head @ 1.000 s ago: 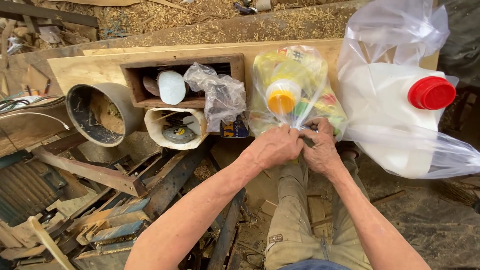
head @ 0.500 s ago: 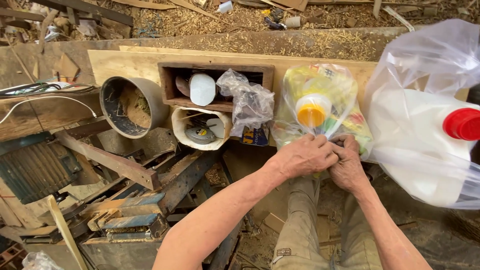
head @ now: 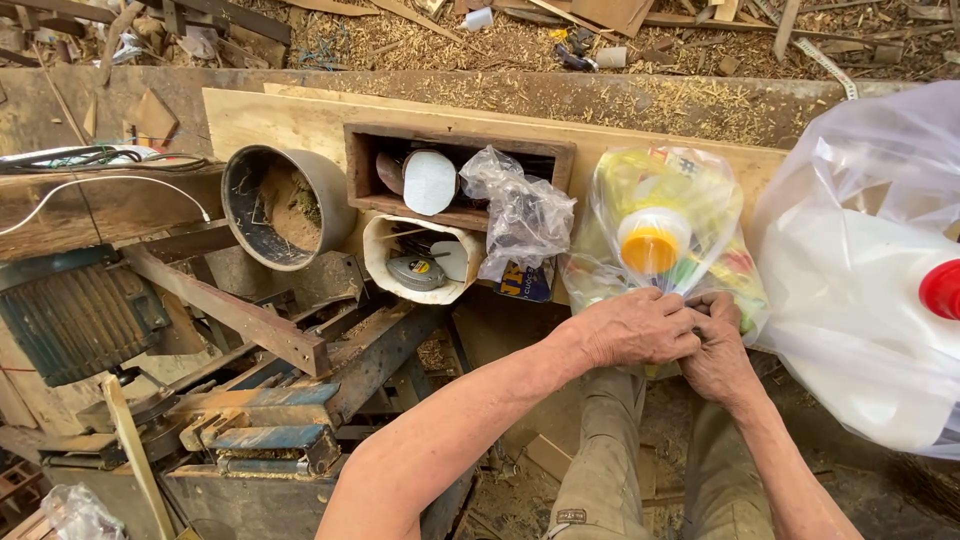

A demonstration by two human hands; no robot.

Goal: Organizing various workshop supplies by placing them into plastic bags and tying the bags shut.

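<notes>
Sawdust and wood scraps litter a cluttered workshop, where a plywood board [head: 300, 125] serves as a shelf front. Both of the person's hands meet at the lower edge of a clear plastic bag [head: 690, 195] that holds a bottle with a yellow cap [head: 650, 243]. The left hand [head: 640, 327] is curled nearly closed over the bag's plastic; the right hand [head: 718, 350] pinches the same edge, fingers bent tight, touching the left. Just to the right sits a white jug with a red cap [head: 942, 288] in another clear bag. To the left are a wooden box [head: 455, 145], a crumpled bag [head: 520, 215] and a metal bucket [head: 285, 205].
</notes>
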